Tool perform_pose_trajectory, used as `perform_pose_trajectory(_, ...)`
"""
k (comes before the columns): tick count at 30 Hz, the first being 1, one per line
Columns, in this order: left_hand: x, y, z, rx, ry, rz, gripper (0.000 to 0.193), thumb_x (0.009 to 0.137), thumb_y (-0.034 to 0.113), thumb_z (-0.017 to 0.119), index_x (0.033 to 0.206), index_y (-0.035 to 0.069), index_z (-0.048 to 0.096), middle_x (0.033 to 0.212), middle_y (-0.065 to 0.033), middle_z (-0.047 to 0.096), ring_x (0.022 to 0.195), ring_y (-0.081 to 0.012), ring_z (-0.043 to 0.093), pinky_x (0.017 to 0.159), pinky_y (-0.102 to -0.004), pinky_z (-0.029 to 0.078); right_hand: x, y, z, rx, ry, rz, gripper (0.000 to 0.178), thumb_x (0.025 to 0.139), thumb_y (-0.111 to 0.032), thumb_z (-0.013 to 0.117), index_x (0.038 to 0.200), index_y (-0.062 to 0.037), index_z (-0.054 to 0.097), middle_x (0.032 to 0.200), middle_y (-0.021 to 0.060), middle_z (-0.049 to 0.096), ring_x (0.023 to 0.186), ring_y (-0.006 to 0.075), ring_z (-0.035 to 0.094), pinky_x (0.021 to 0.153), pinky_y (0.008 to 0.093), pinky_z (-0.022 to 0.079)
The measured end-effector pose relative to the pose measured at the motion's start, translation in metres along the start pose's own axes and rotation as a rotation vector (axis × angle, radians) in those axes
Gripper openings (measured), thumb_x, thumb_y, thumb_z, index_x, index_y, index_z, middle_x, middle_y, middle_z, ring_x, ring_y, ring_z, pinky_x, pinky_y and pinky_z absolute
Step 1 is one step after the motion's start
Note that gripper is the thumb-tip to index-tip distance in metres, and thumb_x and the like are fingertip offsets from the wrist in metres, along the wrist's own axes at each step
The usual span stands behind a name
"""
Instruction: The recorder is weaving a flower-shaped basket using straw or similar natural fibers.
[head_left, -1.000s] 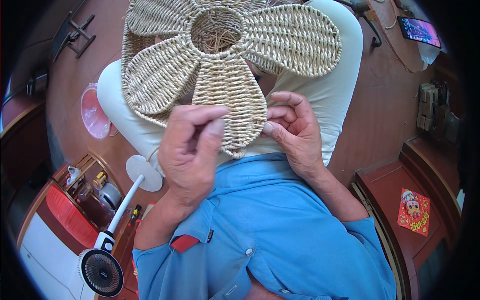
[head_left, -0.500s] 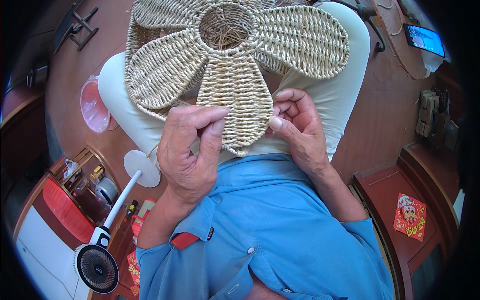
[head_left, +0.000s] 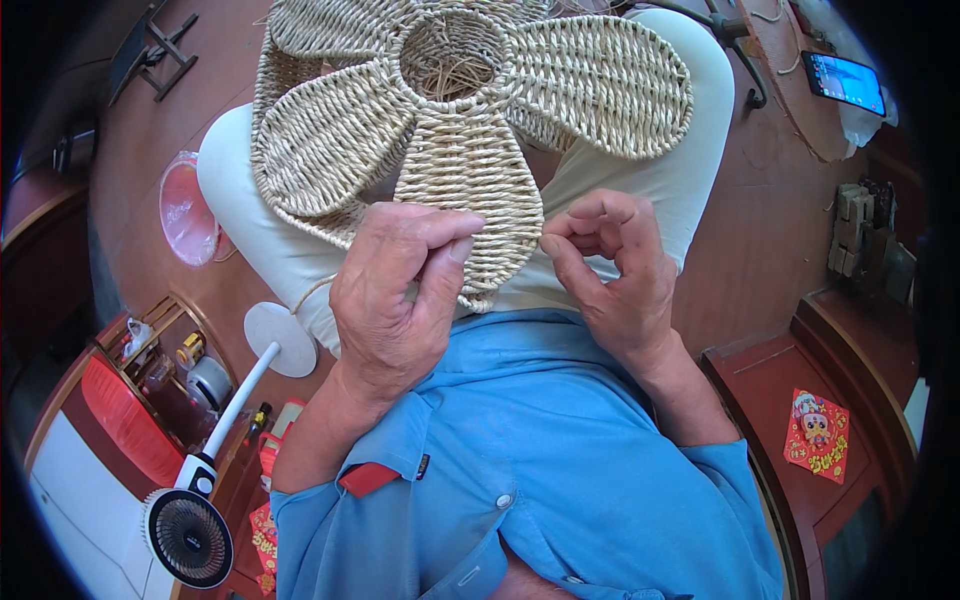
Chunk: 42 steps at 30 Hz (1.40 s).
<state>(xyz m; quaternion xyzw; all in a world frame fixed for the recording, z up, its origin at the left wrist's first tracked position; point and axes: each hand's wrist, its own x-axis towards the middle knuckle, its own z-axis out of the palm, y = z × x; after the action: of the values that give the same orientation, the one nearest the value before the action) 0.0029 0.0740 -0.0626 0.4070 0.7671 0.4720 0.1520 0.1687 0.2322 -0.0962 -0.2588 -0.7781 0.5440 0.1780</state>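
Observation:
A flower-shaped woven straw piece lies across my lap, its wide petals spread round a central round opening with loose strands inside. My left hand is over the left side of the near petal, thumb and forefinger pinched together. Whatever is between those fingertips is too small to make out. Close by the same petal's right edge, my right hand is curled, thumb and forefinger brought together; I cannot make out anything between them. A straw cord loops out beside my left wrist.
On the left stand a white-stemmed fan, a red plastic basket and a pink bowl-like thing in clear plastic. A lit phone is at the far right. Wooden blocks are below it.
My right hand has drawn slightly right, away from the petal's edge, and its fingers have curled in. The left hand has shifted a little right over the petal.

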Motion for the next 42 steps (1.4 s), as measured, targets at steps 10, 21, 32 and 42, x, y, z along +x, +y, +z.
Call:
perform_pose_trajectory(10,0.001,0.001,0.003,0.019,-0.018,-0.023,0.023,0.093,-0.008,0.079,0.113,0.004,0.080,0.100,-0.0099,0.076,0.089,-0.0248,0.072,0.074,-0.0360,0.057,-0.002,0.024,0.013,-0.069,0.057,-0.311,0.033,0.097,0.009,0.077,0.117,-0.0033,0.053,0.100,0.0113,0.075,0.083,0.0196,0.078,0.072,0.0336,0.063)
perform_pose_trajectory(21,0.003,-0.002,0.011,0.156,-0.108,0.126,0.029,0.085,-0.004,0.083,0.111,0.007,0.079,0.102,-0.0091,0.072,0.092,-0.0301,0.072,0.080,-0.0418,0.058,0.034,-0.034,-0.031,0.011,-0.322,0.223,0.033,0.097,0.003,0.073,0.121,-0.0066,0.052,0.092,-0.0004,0.065,0.069,0.0037,0.058,0.056,0.0219,0.043)
perform_pose_trajectory(32,0.000,-0.009,0.017,0.261,-0.118,0.220,0.028,0.084,0.002,0.083,0.110,0.009,0.076,0.103,-0.0062,0.066,0.091,-0.0274,0.068,0.078,-0.0419,0.057,0.013,-0.023,-0.020,0.508,-0.124,0.502,0.035,0.103,-0.002,0.075,0.131,-0.0011,0.054,0.109,0.0039,0.066,0.091,0.0061,0.063,0.079,0.0228,0.055)
perform_pose_trajectory(42,-0.005,0.005,0.012,0.436,-0.223,0.283,0.040,0.086,-0.002,0.076,0.125,0.008,0.077,0.110,-0.0091,0.067,0.097,-0.0292,0.067,0.083,-0.0424,0.056,0.017,-0.009,-0.016,0.805,-0.142,0.599,0.032,0.106,-0.004,0.074,0.132,-0.0009,0.055,0.107,0.0048,0.070,0.087,0.0085,0.068,0.076,0.0262,0.058)
